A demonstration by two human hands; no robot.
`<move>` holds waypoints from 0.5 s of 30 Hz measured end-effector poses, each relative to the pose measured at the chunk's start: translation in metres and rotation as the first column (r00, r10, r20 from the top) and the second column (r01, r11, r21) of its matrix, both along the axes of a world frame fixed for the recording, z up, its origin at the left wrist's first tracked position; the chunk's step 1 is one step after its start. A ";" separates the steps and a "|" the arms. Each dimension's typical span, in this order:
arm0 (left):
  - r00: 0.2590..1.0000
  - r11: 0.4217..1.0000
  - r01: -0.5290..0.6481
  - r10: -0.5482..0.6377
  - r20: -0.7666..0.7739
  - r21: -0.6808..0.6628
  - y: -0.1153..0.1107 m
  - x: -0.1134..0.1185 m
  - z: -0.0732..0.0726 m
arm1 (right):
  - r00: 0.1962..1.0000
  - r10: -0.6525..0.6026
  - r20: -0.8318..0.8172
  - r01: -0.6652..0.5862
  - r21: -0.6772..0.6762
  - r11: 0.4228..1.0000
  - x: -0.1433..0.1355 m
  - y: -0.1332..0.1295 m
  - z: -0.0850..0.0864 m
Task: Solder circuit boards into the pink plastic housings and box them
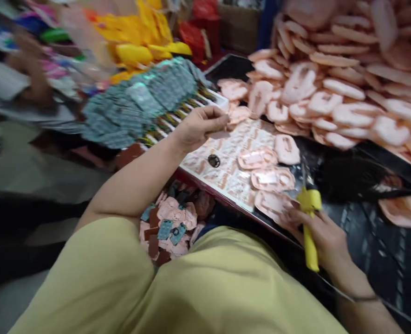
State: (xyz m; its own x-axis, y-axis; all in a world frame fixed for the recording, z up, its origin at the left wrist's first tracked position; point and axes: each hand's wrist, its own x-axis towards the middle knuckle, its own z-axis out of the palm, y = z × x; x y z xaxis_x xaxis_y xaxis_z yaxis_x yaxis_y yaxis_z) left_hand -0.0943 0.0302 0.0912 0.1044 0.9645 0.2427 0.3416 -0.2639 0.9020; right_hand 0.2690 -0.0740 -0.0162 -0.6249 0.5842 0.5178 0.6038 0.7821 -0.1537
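My left hand (205, 125) reaches over the patterned white board (205, 162), its thumb and fingers pinched at the edge of a pink molded piece (238, 115); whether it grips that piece is hard to tell. In my right hand (320, 236) is a yellow hot glue gun (309, 204), its nozzle pointing away from me. The fingers of that hand are beside or on a pink piece (271, 204) at the board's front edge. More pink pieces (273, 178) lie just behind it. A small round black part (213, 161) rests on the board.
Pink pieces (351, 106) are heaped at the back right. Stacked grey-green boards with wires (139, 102) stand at the back left, yellow items (132, 37) beyond. A bin of scraps (177, 218) sits below the edge. Another person's arm (34, 79) shows at far left.
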 end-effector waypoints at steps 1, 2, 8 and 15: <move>0.992 0.991 0.116 -0.118 -0.045 -0.060 -0.001 0.016 -0.007 | 0.999 -0.032 -0.014 0.032 -0.004 0.999 -0.006 -0.002 0.001; 0.964 0.967 0.230 -0.241 -0.110 -0.106 -0.004 0.032 -0.013 | 0.997 -0.063 -0.046 0.063 -0.004 0.998 -0.011 -0.003 0.001; 0.581 0.848 0.529 -0.388 -0.716 -0.031 -0.029 0.108 -0.048 | 0.949 -0.133 -0.286 0.144 0.017 0.989 -0.011 -0.013 0.010; 0.534 0.865 0.501 -0.344 -0.772 -0.039 -0.036 0.126 -0.059 | 0.948 -0.103 -0.301 0.121 0.040 0.992 0.029 -0.043 0.035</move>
State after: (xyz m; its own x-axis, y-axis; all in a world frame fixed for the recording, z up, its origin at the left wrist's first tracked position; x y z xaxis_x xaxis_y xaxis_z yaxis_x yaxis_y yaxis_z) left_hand 0.0314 -0.0060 0.0326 0.7042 0.7091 0.0358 0.6644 -0.6759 0.3188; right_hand 0.2981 -0.1168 0.0189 -0.3694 0.6058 0.7047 0.6217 0.7247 -0.2971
